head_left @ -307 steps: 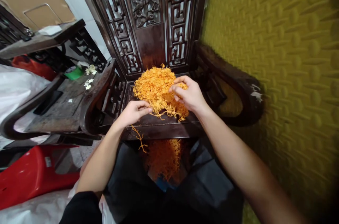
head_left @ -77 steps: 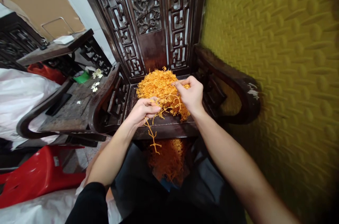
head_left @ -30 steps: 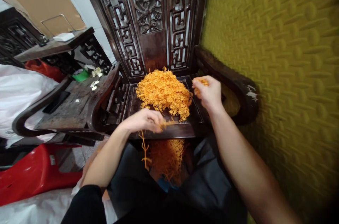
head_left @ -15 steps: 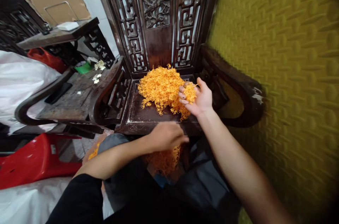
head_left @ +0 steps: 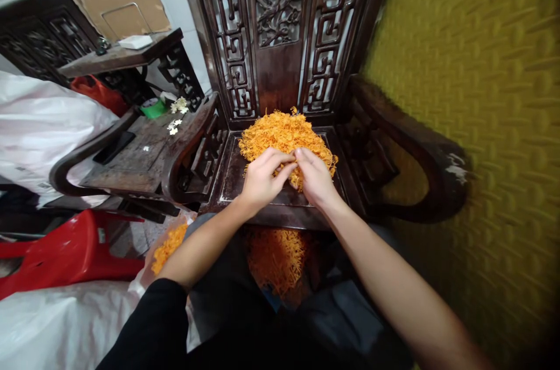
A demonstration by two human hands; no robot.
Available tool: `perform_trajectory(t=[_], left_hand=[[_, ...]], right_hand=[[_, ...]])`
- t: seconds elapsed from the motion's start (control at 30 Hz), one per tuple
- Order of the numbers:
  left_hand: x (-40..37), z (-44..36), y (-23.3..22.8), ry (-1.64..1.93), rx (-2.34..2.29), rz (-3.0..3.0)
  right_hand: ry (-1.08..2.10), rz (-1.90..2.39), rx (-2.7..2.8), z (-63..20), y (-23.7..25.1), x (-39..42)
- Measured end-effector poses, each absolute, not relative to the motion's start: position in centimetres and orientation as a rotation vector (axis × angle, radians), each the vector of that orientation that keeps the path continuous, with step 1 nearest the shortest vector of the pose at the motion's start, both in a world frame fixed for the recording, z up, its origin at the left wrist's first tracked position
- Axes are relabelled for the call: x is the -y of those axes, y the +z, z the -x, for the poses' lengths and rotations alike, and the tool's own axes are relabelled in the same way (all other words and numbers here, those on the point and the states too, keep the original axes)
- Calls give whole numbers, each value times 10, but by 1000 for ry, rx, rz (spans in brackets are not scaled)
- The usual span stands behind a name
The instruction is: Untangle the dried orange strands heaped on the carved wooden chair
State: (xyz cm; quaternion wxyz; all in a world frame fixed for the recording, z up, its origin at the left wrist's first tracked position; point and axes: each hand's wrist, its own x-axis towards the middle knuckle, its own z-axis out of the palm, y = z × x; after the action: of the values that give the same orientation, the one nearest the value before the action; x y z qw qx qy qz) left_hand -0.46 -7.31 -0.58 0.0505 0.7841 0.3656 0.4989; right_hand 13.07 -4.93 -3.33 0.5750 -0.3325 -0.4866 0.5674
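Note:
A heap of small orange plastic flower-like pieces (head_left: 284, 131) lies on the seat of a dark carved wooden chair (head_left: 280, 215). Over the front of this heap my two hands meet, fingertips touching. My left hand (head_left: 265, 177) pinches with thumb and forefinger; whatever is between them is too small to make out. My right hand (head_left: 317, 178) curls inward, thumb and forefinger pressed together, its palm hidden; orange pieces show just beneath it. More orange pieces (head_left: 280, 259) sit lower down between my knees, below the seat's front edge.
To the left, a second wooden chair (head_left: 126, 166) carries a green tape roll (head_left: 153, 107) and white flower pieces (head_left: 175, 125). A red plastic stool (head_left: 79, 259), white sacks (head_left: 48, 136) and a bag of orange pieces (head_left: 168, 247) stand nearby. A yellow textured surface (head_left: 472, 66) rises on the right.
My left hand has risen from below the seat edge to meet my right. My right hand, earlier cupped open-palmed around a clump of orange pieces, has turned inward. The view has shifted slightly.

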Motion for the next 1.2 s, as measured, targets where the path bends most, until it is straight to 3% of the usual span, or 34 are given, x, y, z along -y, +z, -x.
perform_trajectory(t=[0.43, 0.57, 0.67, 0.77, 0.87, 0.97, 1.03, 1.13, 1.2], left_hand=[[58, -3, -14, 1400, -1505, -2372], [37, 20, -2, 1446, -1655, -2334], [18, 52, 8, 1615, -1952, -2016], [27, 55, 1, 1195, -1905, -1898], [60, 25, -18, 441, -1338, -2023], [87, 0, -27, 101, -936, -2160], [92, -2, -22, 224, -1107, -2248], [86, 4, -13, 928, -1568, -2291], [81, 1, -15, 1272, -1556, -2417]], right_hand=[[981, 1033, 1287, -120, -39, 42], [1043, 1049, 1287, -124, -35, 45], [1270, 1006, 1196, -138, -29, 49], [1571, 856, 932, -153, -22, 45], [1787, 671, 698, -165, -19, 35], [1872, 585, 597, -172, -20, 31], [1876, 566, 585, -172, -21, 32], [1824, 602, 644, -162, -23, 37], [1773, 654, 720, -149, -24, 42]])
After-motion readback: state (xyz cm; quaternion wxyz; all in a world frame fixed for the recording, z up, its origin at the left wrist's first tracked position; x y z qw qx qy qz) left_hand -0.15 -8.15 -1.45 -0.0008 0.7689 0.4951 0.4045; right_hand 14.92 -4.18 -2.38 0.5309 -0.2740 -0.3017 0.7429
